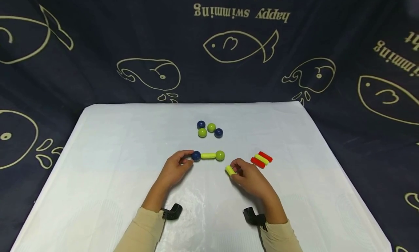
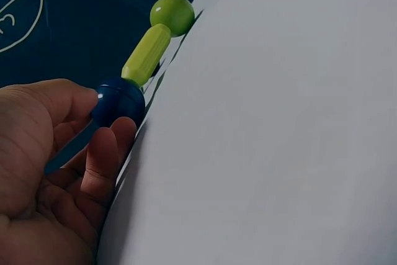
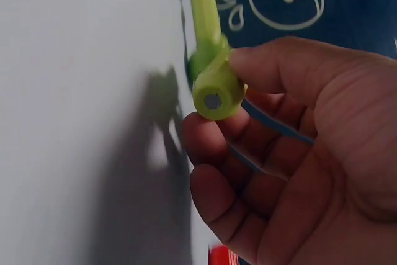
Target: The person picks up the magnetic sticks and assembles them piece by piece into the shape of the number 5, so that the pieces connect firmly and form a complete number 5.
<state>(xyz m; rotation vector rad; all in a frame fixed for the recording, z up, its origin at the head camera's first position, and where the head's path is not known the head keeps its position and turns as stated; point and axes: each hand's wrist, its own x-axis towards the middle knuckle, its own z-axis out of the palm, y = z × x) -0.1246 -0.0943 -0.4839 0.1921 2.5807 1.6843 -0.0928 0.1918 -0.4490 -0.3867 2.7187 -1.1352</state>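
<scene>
My left hand [image 1: 175,168] pinches a dark blue ball [image 1: 196,156] between thumb and fingers. That ball joins a yellow-green rod [image 1: 208,156], whose other end meets a green ball [image 1: 220,155]; the three lie in a line across the table. My right hand [image 1: 251,177] pinches a second yellow-green rod [image 1: 230,170], just to the near right of the green ball and apart from it in the head view. In the right wrist view the held rod [image 3: 217,94] shows a round grey metal disc in its end.
Beyond the joined pieces sit two blue balls [image 1: 218,133] and two green balls [image 1: 202,132] in a cluster. Right of my right hand lie two red rods [image 1: 265,156] with a yellow rod [image 1: 261,159] between them. A white cover [image 1: 131,132] spreads over the table.
</scene>
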